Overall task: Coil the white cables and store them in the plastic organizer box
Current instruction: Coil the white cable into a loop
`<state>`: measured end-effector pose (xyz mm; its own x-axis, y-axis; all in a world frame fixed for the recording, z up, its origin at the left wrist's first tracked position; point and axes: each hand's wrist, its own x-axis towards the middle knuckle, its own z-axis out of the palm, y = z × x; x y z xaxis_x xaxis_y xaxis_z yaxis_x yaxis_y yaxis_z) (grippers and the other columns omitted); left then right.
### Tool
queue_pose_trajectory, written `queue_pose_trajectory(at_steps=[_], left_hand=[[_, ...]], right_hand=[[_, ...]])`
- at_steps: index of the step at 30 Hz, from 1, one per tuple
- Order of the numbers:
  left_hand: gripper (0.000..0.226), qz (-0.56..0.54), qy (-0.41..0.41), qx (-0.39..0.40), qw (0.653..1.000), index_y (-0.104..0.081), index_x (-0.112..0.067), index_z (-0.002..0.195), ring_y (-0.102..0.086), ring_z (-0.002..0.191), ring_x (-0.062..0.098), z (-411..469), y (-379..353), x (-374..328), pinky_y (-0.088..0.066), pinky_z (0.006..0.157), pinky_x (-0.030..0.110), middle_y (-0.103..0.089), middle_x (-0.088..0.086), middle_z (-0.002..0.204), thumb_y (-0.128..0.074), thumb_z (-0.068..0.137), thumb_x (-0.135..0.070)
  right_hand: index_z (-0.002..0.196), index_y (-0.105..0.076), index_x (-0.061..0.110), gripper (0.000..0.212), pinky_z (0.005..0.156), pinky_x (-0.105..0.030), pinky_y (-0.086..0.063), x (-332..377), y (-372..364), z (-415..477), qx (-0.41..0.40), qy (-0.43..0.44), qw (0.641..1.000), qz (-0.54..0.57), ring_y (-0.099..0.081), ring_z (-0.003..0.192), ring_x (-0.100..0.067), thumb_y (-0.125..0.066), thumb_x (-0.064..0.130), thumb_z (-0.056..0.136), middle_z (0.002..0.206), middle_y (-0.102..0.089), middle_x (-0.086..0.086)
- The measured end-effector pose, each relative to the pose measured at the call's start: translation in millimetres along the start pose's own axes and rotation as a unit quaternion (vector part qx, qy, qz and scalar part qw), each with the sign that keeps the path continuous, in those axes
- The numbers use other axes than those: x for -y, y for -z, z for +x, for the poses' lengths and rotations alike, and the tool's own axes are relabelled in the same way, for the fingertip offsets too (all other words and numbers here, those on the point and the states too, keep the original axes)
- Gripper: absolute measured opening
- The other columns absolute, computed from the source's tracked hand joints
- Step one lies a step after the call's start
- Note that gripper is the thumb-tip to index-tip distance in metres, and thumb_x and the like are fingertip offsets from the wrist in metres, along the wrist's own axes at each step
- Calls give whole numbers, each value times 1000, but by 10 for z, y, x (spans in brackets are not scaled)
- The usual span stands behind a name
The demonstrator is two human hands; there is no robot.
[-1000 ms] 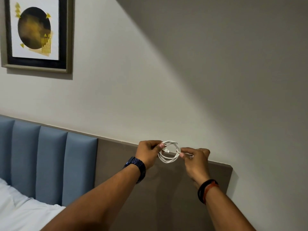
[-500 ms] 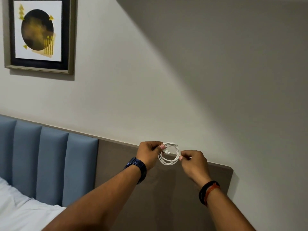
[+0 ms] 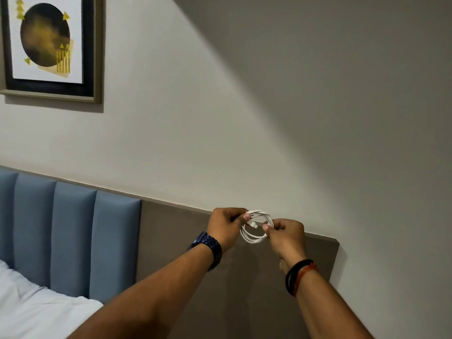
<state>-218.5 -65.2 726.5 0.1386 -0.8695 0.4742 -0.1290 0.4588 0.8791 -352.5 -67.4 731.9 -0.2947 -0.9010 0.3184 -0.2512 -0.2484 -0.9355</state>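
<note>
The left hand (image 3: 226, 227) and right hand (image 3: 285, 234) hold a coiled white cable (image 3: 256, 226) between them, raised in front of a brown wall panel (image 3: 183, 241). Each hand pinches one side of the coil. A connector end (image 3: 253, 225) lies inside the loop. A blue padded headboard (image 3: 73, 233) adjoins the panel; a framed picture (image 3: 49, 45) hangs above.

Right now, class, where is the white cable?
In the head view, the coiled white cable is held between the left hand and right hand, before the brown panel.
</note>
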Motion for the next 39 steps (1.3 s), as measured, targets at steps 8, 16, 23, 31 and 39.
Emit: queue_pose_trajectory(at_steps=[8, 16, 23, 31, 39], left_hand=[[12, 3, -13, 6, 1000, -74, -10, 88, -62, 65, 2, 9, -77, -10, -51, 66, 20, -72, 2, 77, -62, 87, -11], [13, 3, -10, 11, 1000, -73, -7, 93, -63, 65, 1, 6, -73, 32, -48, 63, 15, -72, 4, 81, -62, 88, -11], [13, 8, -12, 15, 1000, -73, -7, 94, -63, 67, -1, 2, -73, 70, -48, 63, 11, -72, 4, 82, -63, 87, -11], [16, 11, -8, 10, 1000, -72, -3, 98, -64, 74, 7, -70, -140, 89, -48, 63, 7, -71, 5, 87, -62, 87, -9], [17, -16, 32, 18, 999, -70, -2, 100, -65, 75, 11, -224, -262, 124, -53, 70, 19, -72, 13, 93, -62, 88, -9]], right_hand=[[57, -61, 11, 27, 51, -23, -39, -16, -23, 26, -53, 20, 998, 13, -52, 56, -19, -66, 8, 83, 58, -60, -4], [62, -65, 9, 23, 61, -29, -41, -47, -60, 27, -25, -2, 998, 55, -52, 64, -20, -65, 6, 85, 67, -62, -11], [67, -66, 9, 20, 59, -26, -43, -80, -71, 4, -16, -27, 995, 95, -55, 63, -17, -63, 5, 86, 68, -64, -7], [88, -67, 1, 16, 58, -30, -46, -128, -11, -56, 45, -85, 979, 180, -61, 69, -22, -51, -5, 91, 77, -67, -9], [85, -63, 1, 22, 86, -43, -49, -248, 100, -89, 27, -124, 971, 200, -61, 87, -28, -47, -13, 89, 96, -64, -17]])
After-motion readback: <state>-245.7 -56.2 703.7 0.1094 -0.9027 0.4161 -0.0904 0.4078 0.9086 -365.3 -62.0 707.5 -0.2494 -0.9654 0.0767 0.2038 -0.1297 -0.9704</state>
